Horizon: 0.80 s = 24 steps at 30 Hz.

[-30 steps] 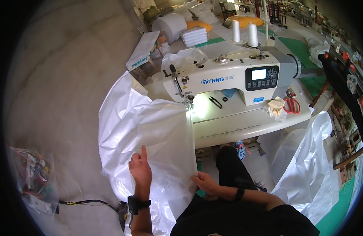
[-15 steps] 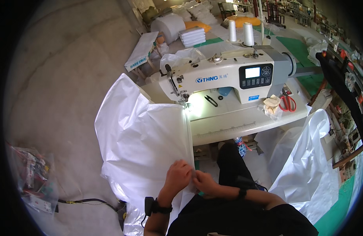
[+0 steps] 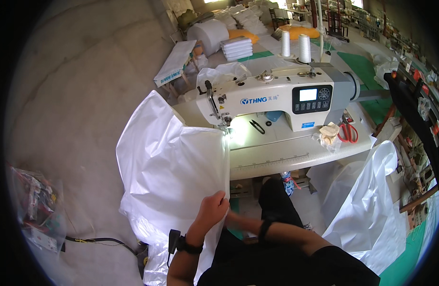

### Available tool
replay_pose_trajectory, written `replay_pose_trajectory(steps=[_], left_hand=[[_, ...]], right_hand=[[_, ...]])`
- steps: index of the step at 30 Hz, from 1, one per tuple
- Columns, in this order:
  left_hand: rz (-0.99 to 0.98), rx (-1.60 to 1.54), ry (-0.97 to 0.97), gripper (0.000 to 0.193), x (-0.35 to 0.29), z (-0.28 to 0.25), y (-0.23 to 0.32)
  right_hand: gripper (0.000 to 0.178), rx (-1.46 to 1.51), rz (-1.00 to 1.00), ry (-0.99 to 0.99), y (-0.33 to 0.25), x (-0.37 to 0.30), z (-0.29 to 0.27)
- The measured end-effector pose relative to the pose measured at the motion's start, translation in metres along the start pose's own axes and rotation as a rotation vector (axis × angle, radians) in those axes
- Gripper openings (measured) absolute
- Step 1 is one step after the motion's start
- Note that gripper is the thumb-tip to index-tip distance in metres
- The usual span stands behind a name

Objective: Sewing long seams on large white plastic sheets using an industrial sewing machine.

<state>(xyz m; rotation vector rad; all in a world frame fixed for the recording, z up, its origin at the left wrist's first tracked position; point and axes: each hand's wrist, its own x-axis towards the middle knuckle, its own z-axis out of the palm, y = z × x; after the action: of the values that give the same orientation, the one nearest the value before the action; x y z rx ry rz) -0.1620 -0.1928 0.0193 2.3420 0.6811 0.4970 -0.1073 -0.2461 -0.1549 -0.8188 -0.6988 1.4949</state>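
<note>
A large, shiny white plastic sheet [image 3: 167, 157] hangs over the left end of the sewing machine table. Its right edge runs from under the needle area of the sewing machine [image 3: 276, 95] down to my hands. My left hand [image 3: 214, 209] is closed, gripping that edge near my lap. Just right of and below it is my right hand [image 3: 234, 220], blurred and partly covered by the left hand and the sheet, so its fingers cannot be made out. The machine's lamp lights the needle area brightly.
Black thread snips [image 3: 257, 127] lie on the machine bed, with red-handled scissors [image 3: 347, 131] and a crumpled cloth [image 3: 329, 132] to the right. Two white thread cones [image 3: 304, 48] stand behind. Another white sheet [image 3: 364, 200] hangs at the right. A bag of scraps [image 3: 38, 205] lies on the floor.
My hands have shifted slightly left along the sheet's edge, and the right hand has moved lower, behind the left. The sheet's right edge hangs straighter. The view has tilted a little.
</note>
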Motion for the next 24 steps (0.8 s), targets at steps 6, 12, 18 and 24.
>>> replay_pose_trajectory(steps=[6,12,18,24], left_hand=[[0.013,0.297,-0.112,0.017,-0.004,0.002,-0.007],[0.043,0.121,-0.04,0.016,-0.015,0.015,-0.01],[0.092,0.006,-0.094,0.016,-0.005,0.016,0.009],[0.085,-0.083,-0.061,0.017,-0.01,0.028,-0.008]], right_hand=[[0.035,-0.57,-0.058,-0.271,0.012,0.009,0.014],[0.025,-1.237,-0.184,0.728,-0.181,0.019,-0.044],[0.024,-1.624,-0.088,0.926,-0.236,0.113,-0.065],[0.024,-1.677,-0.053,0.994,-0.219,0.132,-0.074]])
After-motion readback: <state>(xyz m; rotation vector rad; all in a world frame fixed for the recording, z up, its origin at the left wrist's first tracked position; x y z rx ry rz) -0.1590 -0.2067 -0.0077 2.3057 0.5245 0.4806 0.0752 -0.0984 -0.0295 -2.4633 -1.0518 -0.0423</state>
